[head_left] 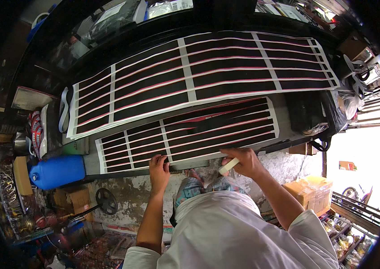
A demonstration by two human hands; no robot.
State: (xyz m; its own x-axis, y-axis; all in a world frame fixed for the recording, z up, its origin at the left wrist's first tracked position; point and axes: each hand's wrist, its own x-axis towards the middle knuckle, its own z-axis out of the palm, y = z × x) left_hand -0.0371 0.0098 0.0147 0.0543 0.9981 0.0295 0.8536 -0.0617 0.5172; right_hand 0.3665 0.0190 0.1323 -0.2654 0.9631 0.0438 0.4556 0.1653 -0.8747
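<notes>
Black sheet gridded with white tape strips and thin red lines, lying on the workbench's near edge, left hand pressing fingers flat on its lower border, right hand pinching a white tape roll, larger matching sheet behind, blue drum at left.

Two taped sheets lie on the counter: the larger sheet behind, the smaller sheet in front. Left hand and right hand rest on the smaller sheet's near edge. Barrel left, below; cartons right.
</notes>
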